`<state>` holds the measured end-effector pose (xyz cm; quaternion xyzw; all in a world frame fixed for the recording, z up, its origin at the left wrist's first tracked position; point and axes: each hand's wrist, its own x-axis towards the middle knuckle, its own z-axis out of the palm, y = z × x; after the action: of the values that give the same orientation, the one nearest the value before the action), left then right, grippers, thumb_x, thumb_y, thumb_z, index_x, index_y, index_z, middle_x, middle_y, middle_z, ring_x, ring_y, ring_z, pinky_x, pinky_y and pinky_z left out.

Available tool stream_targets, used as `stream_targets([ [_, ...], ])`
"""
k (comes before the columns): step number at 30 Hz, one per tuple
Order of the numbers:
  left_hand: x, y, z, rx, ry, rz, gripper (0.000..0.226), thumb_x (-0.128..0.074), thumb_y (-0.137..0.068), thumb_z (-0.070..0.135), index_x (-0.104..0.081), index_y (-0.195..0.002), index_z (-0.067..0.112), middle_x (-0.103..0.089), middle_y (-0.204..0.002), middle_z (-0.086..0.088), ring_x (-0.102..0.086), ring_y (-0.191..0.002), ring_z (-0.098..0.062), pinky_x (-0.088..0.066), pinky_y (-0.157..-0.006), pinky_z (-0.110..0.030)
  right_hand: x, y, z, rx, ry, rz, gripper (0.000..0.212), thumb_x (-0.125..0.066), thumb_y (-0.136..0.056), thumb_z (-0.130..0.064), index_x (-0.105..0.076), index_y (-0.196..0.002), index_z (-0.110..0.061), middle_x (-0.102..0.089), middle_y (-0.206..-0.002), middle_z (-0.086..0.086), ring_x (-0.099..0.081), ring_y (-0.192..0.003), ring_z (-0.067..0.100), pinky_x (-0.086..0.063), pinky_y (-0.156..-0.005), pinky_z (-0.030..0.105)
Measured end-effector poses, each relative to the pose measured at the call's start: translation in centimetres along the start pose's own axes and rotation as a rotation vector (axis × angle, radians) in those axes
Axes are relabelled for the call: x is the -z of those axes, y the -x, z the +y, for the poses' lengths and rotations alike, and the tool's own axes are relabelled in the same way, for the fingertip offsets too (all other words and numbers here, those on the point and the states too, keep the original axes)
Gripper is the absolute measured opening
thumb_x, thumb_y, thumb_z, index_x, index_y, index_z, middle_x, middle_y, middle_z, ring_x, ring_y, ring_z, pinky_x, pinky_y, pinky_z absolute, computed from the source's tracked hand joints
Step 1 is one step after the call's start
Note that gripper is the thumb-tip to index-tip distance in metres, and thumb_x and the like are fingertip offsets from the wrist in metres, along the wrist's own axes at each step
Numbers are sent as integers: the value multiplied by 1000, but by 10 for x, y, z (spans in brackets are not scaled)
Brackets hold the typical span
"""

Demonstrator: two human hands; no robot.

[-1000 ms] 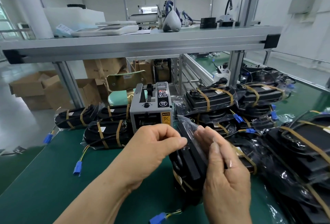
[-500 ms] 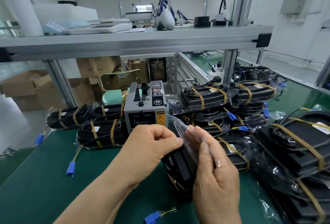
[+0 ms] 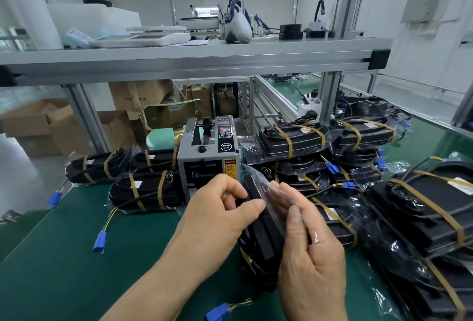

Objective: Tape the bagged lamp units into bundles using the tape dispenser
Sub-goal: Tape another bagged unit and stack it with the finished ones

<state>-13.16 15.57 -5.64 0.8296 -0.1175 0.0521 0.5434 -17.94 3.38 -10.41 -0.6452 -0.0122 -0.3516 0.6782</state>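
A black lamp unit in a clear bag (image 3: pixel 261 233) stands on edge on the green mat in front of me. My left hand (image 3: pixel 220 215) grips its near upper edge with curled fingers. My right hand (image 3: pixel 304 244) pinches the loose bag flap at the top of the unit, thumb pressed on the plastic. The grey tape dispenser (image 3: pixel 208 157) stands just behind my hands. A blue connector (image 3: pixel 217 312) on the unit's wires lies at the bottom of the view.
Taped bundles (image 3: pixel 146 190) lie left of the dispenser, with blue connectors (image 3: pixel 99 242) on trailing wires. More bagged, taped units (image 3: pixel 425 208) are heaped at the right and behind (image 3: pixel 291 139). An aluminium shelf (image 3: pixel 194 62) runs overhead; cardboard boxes (image 3: pixel 33 128) sit beyond the bench.
Both hands keep hold of the bagged unit. My left fingers have slid a little along its upper edge, and the head camera has shifted slightly.
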Motion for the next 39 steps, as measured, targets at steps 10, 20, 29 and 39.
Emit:
stream_targets([
  [10, 7, -8, -4, -34, 22, -151, 48, -75, -48, 66, -61, -80, 33, -45, -56, 16, -43, -53, -4, -41, -53, -21, 5, 1, -6, 13, 55, 6, 34, -43, -96, -33, -66, -117, -45, -72, -111, -23, -67, -109, 3, -52, -90, 19],
  [20, 20, -20, 2, 84, 162, -227, 26, -89, -67, 15, -64, -71, 21, -57, -62, 2, -50, -59, -11, -43, -58, -23, 5, 1, -6, 46, 17, -31, 34, -44, -98, -29, -66, -121, -39, -73, -114, -16, -68, -112, 10, -52, -94, 26],
  [29, 22, -25, -3, -67, -127, -29, 34, -83, -77, 28, -70, -107, 34, -60, -103, 9, -59, -75, 2, -47, -79, -19, -15, -7, 19, 93, -104, -93, 41, -39, -102, -12, -64, -127, -32, -68, -128, -9, -61, -124, 14, -46, -103, 23],
  [39, 2, 25, -35, -326, -144, 27, 48, -76, -69, 30, -62, -113, 42, -52, -113, 23, -56, -96, -3, -44, -80, -9, 15, 17, 7, -108, 258, -206, 80, -76, -58, -45, -53, -135, -48, -57, -134, -28, -57, -122, -4, -46, -98, 14],
])
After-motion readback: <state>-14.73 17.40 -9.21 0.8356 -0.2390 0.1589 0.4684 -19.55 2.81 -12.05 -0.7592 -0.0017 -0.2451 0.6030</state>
